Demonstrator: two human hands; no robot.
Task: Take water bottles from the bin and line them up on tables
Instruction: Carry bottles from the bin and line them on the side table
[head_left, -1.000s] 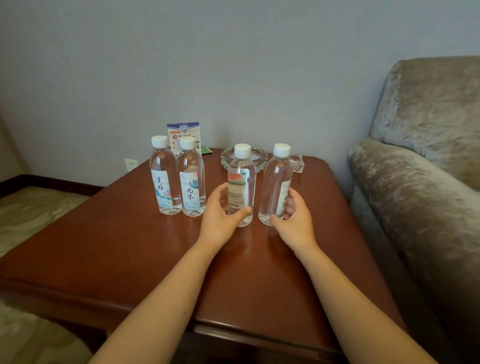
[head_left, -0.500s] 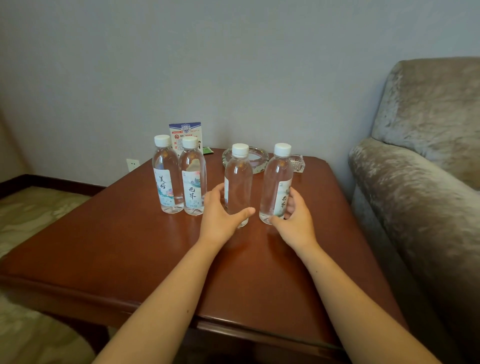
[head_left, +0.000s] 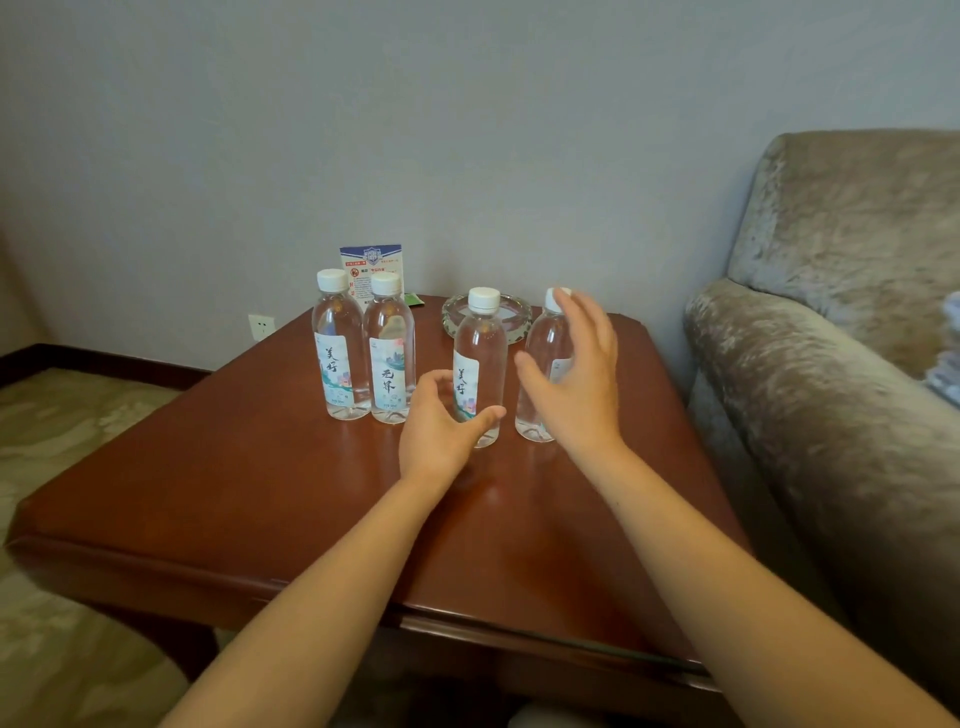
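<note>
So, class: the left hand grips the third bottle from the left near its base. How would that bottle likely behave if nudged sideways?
The third bottle looks tall and narrow, so a high push would probably tip it. It appears full, so likely heavy for its size. The left hand holds it low, which probably helps it slide across the glossy table.

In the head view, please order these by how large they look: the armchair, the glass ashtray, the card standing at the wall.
1. armchair, by far the largest, though nearer the camera.
2 and 3. glass ashtray and card: they look alike, and bottles partly hide both, so no ranking.
</note>
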